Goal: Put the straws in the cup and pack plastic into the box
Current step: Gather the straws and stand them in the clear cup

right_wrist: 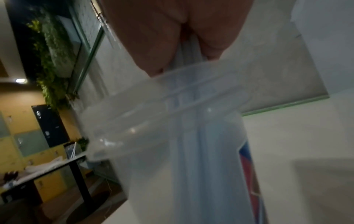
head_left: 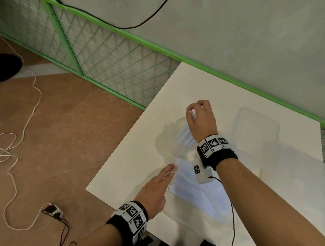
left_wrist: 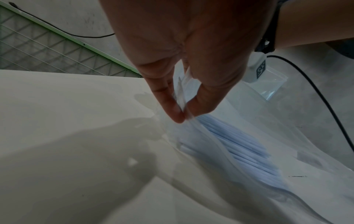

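- The right hand [head_left: 200, 118] holds a bunch of pale blue-white plastic straws [head_left: 186, 136] by their top ends, fingers curled round them, their lower ends inside the clear plastic cup [right_wrist: 153, 121].
- The left hand [head_left: 156, 189] pinches the edge of the clear plastic bag [left_wrist: 249, 151] between thumb and fingers [left_wrist: 168, 97]; more straws lie in it.
- Cup stands on the white worktop [head_left: 130, 167], just beyond the bag.
- A clear rectangular plastic box [head_left: 257, 129] sits further right.
- Brown floor with white cable [head_left: 23, 136] lies left.
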### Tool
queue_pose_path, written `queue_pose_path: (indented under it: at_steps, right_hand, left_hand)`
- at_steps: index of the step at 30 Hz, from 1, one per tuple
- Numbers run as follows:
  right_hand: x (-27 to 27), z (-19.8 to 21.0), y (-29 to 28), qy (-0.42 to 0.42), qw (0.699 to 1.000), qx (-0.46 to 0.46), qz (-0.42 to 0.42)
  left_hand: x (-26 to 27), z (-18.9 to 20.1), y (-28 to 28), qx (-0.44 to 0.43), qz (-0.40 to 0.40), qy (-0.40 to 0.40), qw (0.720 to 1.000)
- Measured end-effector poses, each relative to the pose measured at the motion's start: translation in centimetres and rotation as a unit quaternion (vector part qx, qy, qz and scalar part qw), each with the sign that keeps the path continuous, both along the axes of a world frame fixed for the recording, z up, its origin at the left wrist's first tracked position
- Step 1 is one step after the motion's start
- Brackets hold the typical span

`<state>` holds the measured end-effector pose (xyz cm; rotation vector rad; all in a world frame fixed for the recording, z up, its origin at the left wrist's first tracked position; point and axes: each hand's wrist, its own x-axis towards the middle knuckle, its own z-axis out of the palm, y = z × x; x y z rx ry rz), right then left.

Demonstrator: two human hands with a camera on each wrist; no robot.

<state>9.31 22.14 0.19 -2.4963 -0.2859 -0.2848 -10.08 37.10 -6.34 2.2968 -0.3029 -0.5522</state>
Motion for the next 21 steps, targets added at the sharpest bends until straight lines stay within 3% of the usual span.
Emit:
queue_pose_path:
  at_steps: [4,10,15,17,21]
  right_hand:
    - [-0.2,-0.6,-0.1,-0.004,0.998,-0.059,0.035]
    - [0.2,1.1,0.0,-0.024,0.999,-0.008,-0.028]
    - [-0.1,0.8,0.4,0.038,0.976,-0.212,-0.030]
    - [-0.7,0.9,0.5,0.051,0.977,-0.201,-0.056]
    - [-3.1,3.6,0.5,-0.059,0.995,-0.079,-0.035]
  left_hand:
    - [-0.1,0.1,0.0,-0.003,0.002,-0.003,1.000]
    - [0.1,0.0,0.0,-0.008,0.005,-0.013,1.000]
    - [0.2,0.0,0.0,-0.010,0.011,-0.020,1.000]
    - [0.3,-0.1,-0.1,0.000,0.010,-0.028,1.000]
    - [0.3,-0.3,-0.2,0.013,0.007,-0.051,0.999]
